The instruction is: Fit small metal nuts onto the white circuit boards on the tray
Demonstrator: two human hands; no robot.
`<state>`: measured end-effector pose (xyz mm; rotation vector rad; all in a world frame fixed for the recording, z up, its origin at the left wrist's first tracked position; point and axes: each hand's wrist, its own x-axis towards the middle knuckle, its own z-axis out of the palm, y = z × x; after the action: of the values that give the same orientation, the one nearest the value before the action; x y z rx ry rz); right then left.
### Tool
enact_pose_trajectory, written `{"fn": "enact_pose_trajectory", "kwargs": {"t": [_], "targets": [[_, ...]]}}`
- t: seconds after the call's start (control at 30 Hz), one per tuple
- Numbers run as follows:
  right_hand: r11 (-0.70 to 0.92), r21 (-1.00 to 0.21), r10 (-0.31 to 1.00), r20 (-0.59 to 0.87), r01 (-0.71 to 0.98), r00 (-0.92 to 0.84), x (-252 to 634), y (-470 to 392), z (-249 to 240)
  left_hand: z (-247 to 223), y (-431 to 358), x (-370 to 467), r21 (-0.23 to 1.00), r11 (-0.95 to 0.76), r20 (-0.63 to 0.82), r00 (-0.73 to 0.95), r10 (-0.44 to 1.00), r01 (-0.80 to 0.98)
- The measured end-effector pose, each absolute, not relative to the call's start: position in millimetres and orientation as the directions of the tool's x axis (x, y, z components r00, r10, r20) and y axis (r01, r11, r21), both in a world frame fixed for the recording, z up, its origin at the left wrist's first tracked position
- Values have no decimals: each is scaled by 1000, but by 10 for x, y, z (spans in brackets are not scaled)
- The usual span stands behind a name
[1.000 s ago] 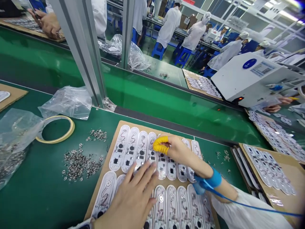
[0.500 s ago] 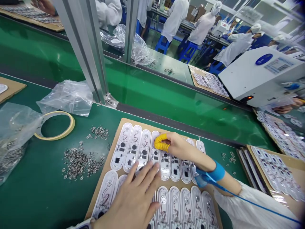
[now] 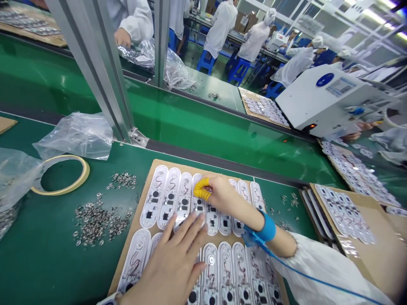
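Note:
White oval plastic housings [image 3: 157, 197] with small circuit boards and thin wires lie in two rows on a cardboard sheet [image 3: 135, 224]. My left hand [image 3: 174, 258] rests palm down over the left part of the rows, fingers stretched and spread. Yellow finger cots cover the thumb and index finger of my right hand [image 3: 219, 192], which are pinched together at the upper end of a housing [image 3: 199, 206] in the back row. Whatever lies between those fingertips is hidden. A blue wrist strap [image 3: 267, 226] with a cord circles my right wrist.
Small round metal parts [image 3: 92, 220] lie in loose piles on the left, near a tape roll [image 3: 84, 176] and a plastic bag [image 3: 76, 133]. A metal post [image 3: 95, 63] rises behind. More housings lie on stacked cardboard [image 3: 362, 250] at right. Co-workers sit beyond the green belt [image 3: 203, 123].
The whole view has shifted, so the scene sits further left. My right hand stays pinched at the same housing, and my left hand keeps its place on the rows.

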<state>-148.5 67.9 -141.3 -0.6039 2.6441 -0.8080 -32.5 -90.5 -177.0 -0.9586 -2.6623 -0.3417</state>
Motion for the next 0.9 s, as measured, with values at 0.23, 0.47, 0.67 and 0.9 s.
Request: {"fn": "enact_pose_trajectory", "kwargs": {"t": [0.23, 0.47, 0.67, 0.9], "targets": [[791, -555, -246, 98, -258, -964, -751, 1369, -1315, -1853, -878, -321, 68, 736, 386, -698, 603, 674], [892, -396, 259, 49, 219, -965, -648, 2790, -1407, -1796, -880, -239, 15, 714, 396, -660, 638, 700], [876, -420, 278, 36, 238, -960, -722, 2911, -1567, -1806, -920, -139, 1, 689, 427, -623, 655, 725], [776, -624, 36, 187, -91, -982, -372, 2012, -1249, -1578, -822, -29, 827, 428, -42, -719, 694, 365]]}}
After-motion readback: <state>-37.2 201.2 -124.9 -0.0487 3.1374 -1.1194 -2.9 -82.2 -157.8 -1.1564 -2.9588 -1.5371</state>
